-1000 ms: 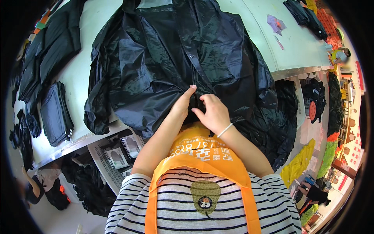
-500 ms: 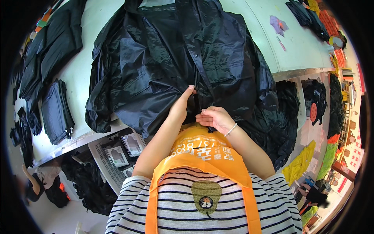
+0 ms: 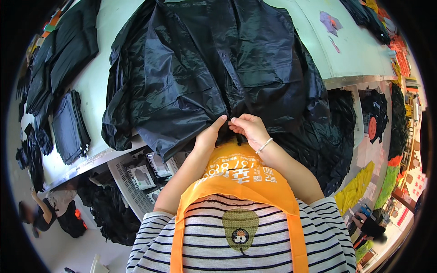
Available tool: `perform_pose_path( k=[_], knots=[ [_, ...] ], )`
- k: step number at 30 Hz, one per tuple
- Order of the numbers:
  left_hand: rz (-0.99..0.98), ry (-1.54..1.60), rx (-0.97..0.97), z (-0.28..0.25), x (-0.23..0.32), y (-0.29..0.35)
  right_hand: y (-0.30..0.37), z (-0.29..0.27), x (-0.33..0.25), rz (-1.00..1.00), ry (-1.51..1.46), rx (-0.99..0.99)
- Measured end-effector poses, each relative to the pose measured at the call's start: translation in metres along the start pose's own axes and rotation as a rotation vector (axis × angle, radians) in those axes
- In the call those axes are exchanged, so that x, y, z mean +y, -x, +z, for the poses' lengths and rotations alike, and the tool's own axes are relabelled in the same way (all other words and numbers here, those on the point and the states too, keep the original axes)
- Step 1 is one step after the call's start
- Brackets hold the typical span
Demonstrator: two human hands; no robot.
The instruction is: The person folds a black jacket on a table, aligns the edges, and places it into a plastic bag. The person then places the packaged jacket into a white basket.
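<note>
A black, shiny jacket (image 3: 182, 77) lies spread on the pale table in front of me, its hem hanging over the near edge. The front zipper (image 3: 226, 98) runs down to the hem between my hands. My left hand (image 3: 211, 132) grips the jacket's left-side front edge near the zipper's bottom, thumb on top. Close beside it, my right hand (image 3: 249, 127) pinches at the zipper's lower end, with a beaded bracelet on the wrist. The fingers hide what exactly the right hand holds there.
Folded black garments (image 3: 70, 125) are stacked on the table (image 3: 102, 86) at left. A purple scrap (image 3: 330, 22) lies at the far right. Below the edge stand a crate of packages (image 3: 132, 182) and dark cloth piles. People (image 3: 43, 214) are at lower left and lower right.
My left hand has slid down along the zipper edge toward the hem. The right hand has risen slightly and closed into a pinch beside it. The jacket's front panels have come closer together.
</note>
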State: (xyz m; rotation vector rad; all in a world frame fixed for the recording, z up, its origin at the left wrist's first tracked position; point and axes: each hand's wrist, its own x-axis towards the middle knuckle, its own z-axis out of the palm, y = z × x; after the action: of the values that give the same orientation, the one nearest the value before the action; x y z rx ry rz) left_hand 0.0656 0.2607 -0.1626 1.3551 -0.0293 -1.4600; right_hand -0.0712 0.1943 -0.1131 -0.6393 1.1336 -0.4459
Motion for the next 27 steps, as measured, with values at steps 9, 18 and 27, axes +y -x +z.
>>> perform_pose_path(
  k=[9, 18, 27],
  knots=[
    [0.3, -0.601, 0.092, 0.005, -0.004, 0.01, -0.002, -0.003, 0.008, -0.056, -0.031, 0.033],
    [0.017, -1.365, -0.04, 0.024, 0.037, 0.016, -0.005, -0.004, 0.002, -0.337, 0.545, 0.046],
    [-0.271, -0.735, -0.213, -0.045, -0.069, -0.048, -0.034, 0.002, -0.039, -1.18, 1.943, -0.466]
  ],
)
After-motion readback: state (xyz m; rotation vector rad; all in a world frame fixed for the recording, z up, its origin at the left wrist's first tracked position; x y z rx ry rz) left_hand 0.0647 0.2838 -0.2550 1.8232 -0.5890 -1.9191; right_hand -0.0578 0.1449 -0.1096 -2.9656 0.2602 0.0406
